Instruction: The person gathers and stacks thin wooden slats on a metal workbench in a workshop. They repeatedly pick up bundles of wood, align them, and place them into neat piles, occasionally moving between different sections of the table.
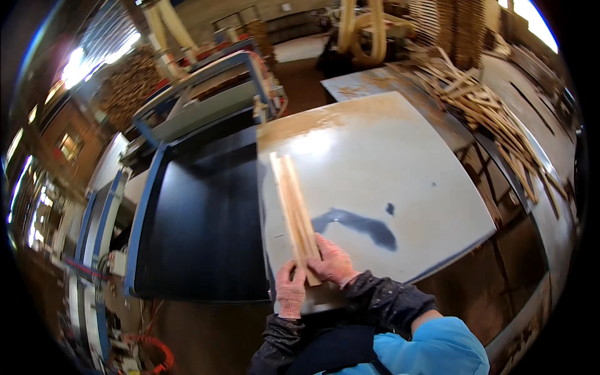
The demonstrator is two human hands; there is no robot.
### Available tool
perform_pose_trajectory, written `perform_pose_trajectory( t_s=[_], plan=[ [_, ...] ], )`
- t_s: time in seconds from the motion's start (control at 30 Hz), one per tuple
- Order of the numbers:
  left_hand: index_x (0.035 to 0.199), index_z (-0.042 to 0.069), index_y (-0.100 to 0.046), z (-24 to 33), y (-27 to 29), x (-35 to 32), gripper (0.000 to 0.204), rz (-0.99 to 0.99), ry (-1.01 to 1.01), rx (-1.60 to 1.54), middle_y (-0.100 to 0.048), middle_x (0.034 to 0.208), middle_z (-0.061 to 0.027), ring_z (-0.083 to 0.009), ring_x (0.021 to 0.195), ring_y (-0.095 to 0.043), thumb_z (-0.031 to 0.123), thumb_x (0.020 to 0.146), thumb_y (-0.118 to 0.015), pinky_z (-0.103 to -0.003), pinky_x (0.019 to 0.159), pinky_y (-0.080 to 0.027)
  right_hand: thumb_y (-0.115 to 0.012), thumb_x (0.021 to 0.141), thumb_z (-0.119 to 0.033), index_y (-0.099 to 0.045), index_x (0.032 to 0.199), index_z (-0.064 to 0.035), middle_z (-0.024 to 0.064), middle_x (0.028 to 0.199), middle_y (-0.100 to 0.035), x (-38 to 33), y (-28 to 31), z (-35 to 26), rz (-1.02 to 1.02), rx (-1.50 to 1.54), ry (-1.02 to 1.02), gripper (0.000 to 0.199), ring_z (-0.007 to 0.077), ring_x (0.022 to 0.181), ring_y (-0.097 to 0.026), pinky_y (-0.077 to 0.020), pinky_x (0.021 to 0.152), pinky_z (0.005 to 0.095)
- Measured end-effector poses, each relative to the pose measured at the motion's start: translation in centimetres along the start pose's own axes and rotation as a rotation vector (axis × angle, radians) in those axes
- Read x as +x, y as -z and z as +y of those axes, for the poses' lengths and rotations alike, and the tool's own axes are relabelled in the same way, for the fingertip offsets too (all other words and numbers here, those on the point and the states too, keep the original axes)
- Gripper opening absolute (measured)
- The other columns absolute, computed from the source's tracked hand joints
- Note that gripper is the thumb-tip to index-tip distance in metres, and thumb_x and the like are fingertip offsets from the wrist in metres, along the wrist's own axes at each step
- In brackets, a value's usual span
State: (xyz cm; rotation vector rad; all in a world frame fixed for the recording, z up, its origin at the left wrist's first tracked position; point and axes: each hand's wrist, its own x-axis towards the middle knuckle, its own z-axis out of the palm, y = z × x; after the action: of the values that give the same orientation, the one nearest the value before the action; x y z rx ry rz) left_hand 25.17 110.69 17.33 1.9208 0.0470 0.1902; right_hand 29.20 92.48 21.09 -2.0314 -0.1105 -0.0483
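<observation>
Several narrow light wooden strips [294, 200] lie side by side on the pale smooth tabletop [375, 169], running away from me near its left edge. At their near end both of my gloved hands close on them. My left hand [290, 290] grips the strips from the left side, fingers wrapped at the edge. From the right, my right hand [332, 261] presses its fingers against them. The gloves are pinkish knit, and dark sleeves cover my forearms. The undersides of the strips are hidden.
Left of the tabletop is a black conveyor belt [206, 219] in a blue frame, with a machine frame [206, 94] behind it. Loose wooden strips [487, 112] pile on a side table at right. Sawdust [312, 122] covers the far tabletop. An orange hose [164, 350] coils at lower left.
</observation>
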Motion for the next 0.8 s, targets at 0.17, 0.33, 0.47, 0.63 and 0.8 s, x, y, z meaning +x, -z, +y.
perform_pose_trajectory(
  t_s=[0.17,0.33,0.47,0.63,0.8],
  plan=[
    [0.15,0.001,-0.052,2.4,-0.1,3.6,0.072,-0.064,0.112,0.088,-0.064,0.141,-0.0235,-0.0376,0.13,-0.062,0.035,0.091,-0.078,-0.044,0.111,-0.049,-0.07,0.101,-0.036,-0.044,0.158,0.0001,0.0177,0.122,-0.074,1.3,-0.5,1.8,-0.007,0.205,-0.138,0.072,0.0305,0.113,-0.072,-0.0551,0.097,0.04],
    [0.163,0.006,-0.033,4.8,-1.7,10.9,0.099,-0.171,-0.028,0.511,-0.059,0.142,-0.0288,-0.0452,0.132,-0.058,0.049,0.086,-0.079,-0.05,0.113,-0.046,-0.063,0.109,-0.034,-0.04,0.162,-0.0001,0.0132,0.137,-0.067,3.7,-2.5,5.3,-0.046,0.461,-0.205,0.067,0.0221,0.12,-0.066,-0.0537,0.099,0.0359],
    [0.162,0.011,-0.037,5.7,-1.8,14.2,0.1,-0.187,0.028,0.689,-0.064,0.129,-0.0251,-0.0429,0.123,-0.061,0.05,0.08,-0.08,-0.049,0.106,-0.05,-0.056,0.113,-0.035,-0.035,0.166,-0.0067,0.0012,0.109,-0.069,3.3,-2.3,3.5,-0.174,0.886,-0.263,0.063,0.0108,0.086,-0.067,-0.0581,0.075,0.0283],
    [0.157,0.011,-0.044,4.2,1.2,13.9,0.089,-0.163,-0.037,0.668,-0.064,0.131,-0.022,-0.0419,0.123,-0.061,0.034,0.078,-0.079,-0.049,0.105,-0.05,-0.057,0.112,-0.025,-0.028,0.169,-0.0092,0.0001,0.1,-0.065,2.4,-3.8,-0.9,-0.176,0.885,-0.415,0.065,0.0103,0.07,-0.056,-0.0519,0.063,0.0303],
    [0.159,0.018,-0.043,4.5,8.6,11.5,0.081,-0.374,0.027,0.839,-0.061,0.132,-0.0157,-0.0381,0.122,-0.061,0.029,0.085,-0.075,-0.051,0.105,-0.05,-0.056,0.107,-0.015,-0.039,0.156,-0.0091,-0.0043,0.078,-0.049,1.7,-4.5,-2.3,-0.004,0.874,-0.444,0.052,0.0049,0.058,-0.043,-0.0394,0.05,0.0258]
  ],
)
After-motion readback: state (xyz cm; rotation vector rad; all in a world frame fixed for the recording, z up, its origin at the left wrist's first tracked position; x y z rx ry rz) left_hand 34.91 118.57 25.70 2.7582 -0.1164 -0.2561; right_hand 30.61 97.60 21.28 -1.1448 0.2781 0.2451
